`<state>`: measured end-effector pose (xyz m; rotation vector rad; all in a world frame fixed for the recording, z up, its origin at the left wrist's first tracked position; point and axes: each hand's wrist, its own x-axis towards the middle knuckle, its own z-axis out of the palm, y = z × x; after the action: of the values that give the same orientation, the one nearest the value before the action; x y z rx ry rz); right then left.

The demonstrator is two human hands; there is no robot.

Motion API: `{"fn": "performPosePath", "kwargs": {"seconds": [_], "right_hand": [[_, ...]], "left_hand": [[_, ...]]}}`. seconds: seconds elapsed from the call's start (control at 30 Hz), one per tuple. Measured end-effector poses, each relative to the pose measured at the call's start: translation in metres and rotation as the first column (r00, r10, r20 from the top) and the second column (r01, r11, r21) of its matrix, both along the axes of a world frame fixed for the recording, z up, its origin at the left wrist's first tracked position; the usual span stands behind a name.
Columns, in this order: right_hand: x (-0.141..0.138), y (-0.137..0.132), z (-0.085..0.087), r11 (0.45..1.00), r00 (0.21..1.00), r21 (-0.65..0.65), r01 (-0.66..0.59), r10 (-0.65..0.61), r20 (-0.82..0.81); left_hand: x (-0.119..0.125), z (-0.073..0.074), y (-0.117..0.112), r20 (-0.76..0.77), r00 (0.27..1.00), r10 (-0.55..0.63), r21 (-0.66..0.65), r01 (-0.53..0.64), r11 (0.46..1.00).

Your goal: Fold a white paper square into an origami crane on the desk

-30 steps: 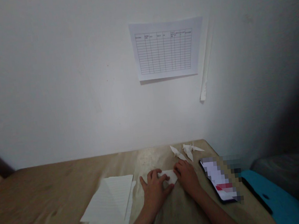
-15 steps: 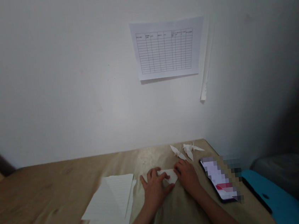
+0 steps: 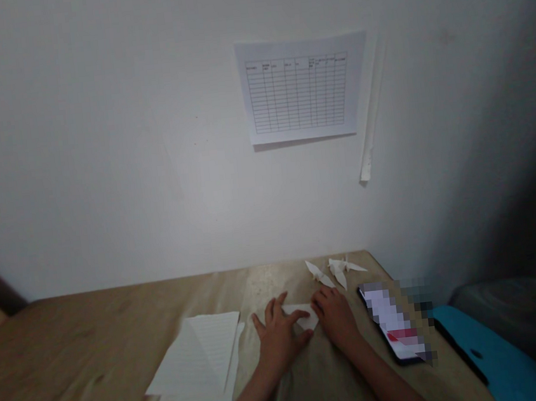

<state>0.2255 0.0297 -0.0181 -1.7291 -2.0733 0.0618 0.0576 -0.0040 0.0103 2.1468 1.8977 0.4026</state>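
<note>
A small folded piece of white paper (image 3: 302, 315) lies flat on the table between my two hands, its left part covered by my fingers. My left hand (image 3: 278, 336) is open, fingers spread, with the index finger and thumb reaching over the paper's left side. Curled fingers of my right hand (image 3: 334, 311) are closed on the paper's right edge; the exact fingertip contact is partly hidden. Beyond the right hand sit two folded white paper birds, one paper bird (image 3: 319, 275) on the left and another paper bird (image 3: 338, 269) beside it.
Lined paper sheets (image 3: 202, 354) overlap to the left of my hands. A phone (image 3: 389, 322), partly pixelated, lies on the right near the edge of the cloth-covered table (image 3: 97, 359). Past that edge is a blue object (image 3: 499, 355). A printed table sheet (image 3: 302, 91) hangs on the wall.
My left index finger and other fingers have shifted slightly over the paper. The right hand stays nearly in place at its right edge.
</note>
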Motion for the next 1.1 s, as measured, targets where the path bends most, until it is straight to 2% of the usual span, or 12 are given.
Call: {"fn": "performPosePath", "kwargs": {"seconds": [0.17,0.33,0.5,0.7,1.1], "right_hand": [[0.002,-0.002,-0.001,1.0,0.998,-0.002,-0.018,0.018,-0.059],[0.01,-0.012,-0.005,0.995,0.981,-0.02,-0.093,0.088,-0.171],[0.017,-0.019,-0.013,0.999,0.986,-0.033,-0.036,0.03,-0.166],[0.017,-0.016,-0.014,0.998,0.977,-0.035,0.046,-0.052,-0.206],[0.03,-0.002,-0.011,0.996,0.975,-0.026,0.086,-0.089,-0.204]], "left_hand": [[-0.005,-0.007,0.004,-0.002,1.0,-0.027,-0.006,0.027,1.0],[-0.004,-0.005,0.004,-0.015,1.0,-0.019,-0.016,0.019,1.0],[-0.001,-0.001,0.002,0.0,1.0,-0.002,-0.013,0.002,1.0],[-0.003,-0.005,0.004,-0.004,1.0,-0.017,-0.005,0.017,1.0],[-0.004,-0.006,0.004,-0.017,1.0,-0.015,-0.014,0.015,1.0]]}}
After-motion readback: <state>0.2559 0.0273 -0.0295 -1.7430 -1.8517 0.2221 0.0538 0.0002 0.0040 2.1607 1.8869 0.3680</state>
